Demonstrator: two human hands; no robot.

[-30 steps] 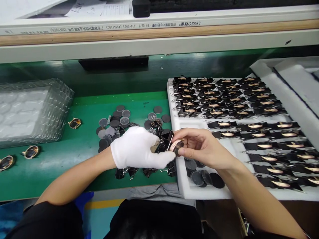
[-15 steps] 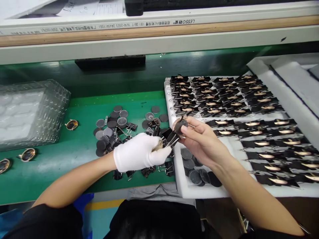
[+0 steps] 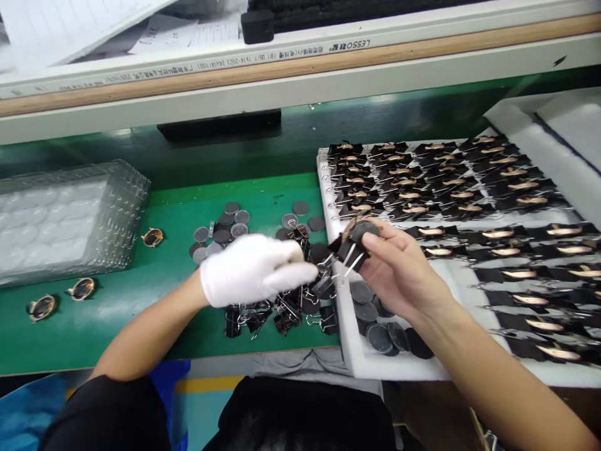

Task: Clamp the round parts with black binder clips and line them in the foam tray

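My right hand [image 3: 394, 263], bare, pinches a round black disc [image 3: 364, 232] between thumb and fingers. A black binder clip [image 3: 353, 255] is clamped on its near edge, one silver wire arm sticking out. What lies behind the disc is mostly hidden. My left hand [image 3: 258, 269], in a white glove, is slightly blurred just left of the clip, thumb and fingers apart and nothing visible between them. Under and around it lie loose binder clips [image 3: 286, 316] and several grey and black discs [image 3: 231, 219].
At the right, a white foam tray [image 3: 350, 357] carries rows of clipped pieces [image 3: 432, 232] with gold edges, plus loose discs [image 3: 378, 337]. A stack of clear plastic trays [image 3: 113, 219] stands left, near three gold-rimmed round pieces [image 3: 83, 288]. A shelf edge [image 3: 300, 81] spans the back.
My left hand has come away leftward from the binder clip, which now grips the disc. My right hand still holds the disc, and the camera view has shifted slightly.
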